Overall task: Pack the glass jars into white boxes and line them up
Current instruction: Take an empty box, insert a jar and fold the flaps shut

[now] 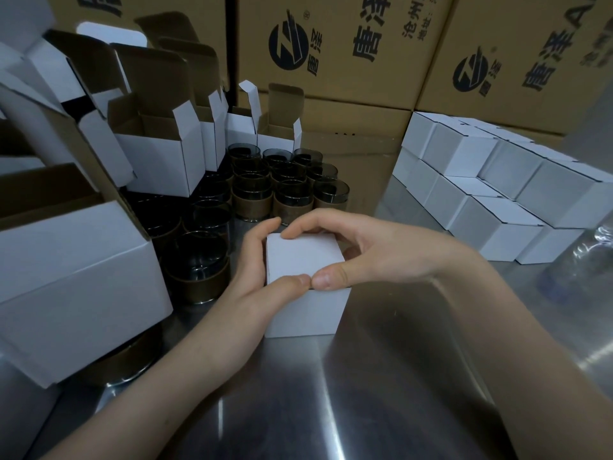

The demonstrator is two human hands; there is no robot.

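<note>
A closed white box (303, 260) stands on the steel table (381, 376) in the middle. My left hand (255, 270) grips its left side, thumb on the front top edge. My right hand (358, 250) holds its right side, fingers over the far edge and thumb beside the left thumb. Several dark glass jars (288, 184) with brown bands stand behind and to the left of it. Closed white boxes (491, 190) are stacked in rows at the right. Open white boxes (159, 151) with raised flaps stand at the left.
Large brown cartons (348, 54) with printed logos form a wall at the back. A big open white box (76, 277) lies on jars at the near left. A clear plastic bottle (583, 260) sits at the right edge.
</note>
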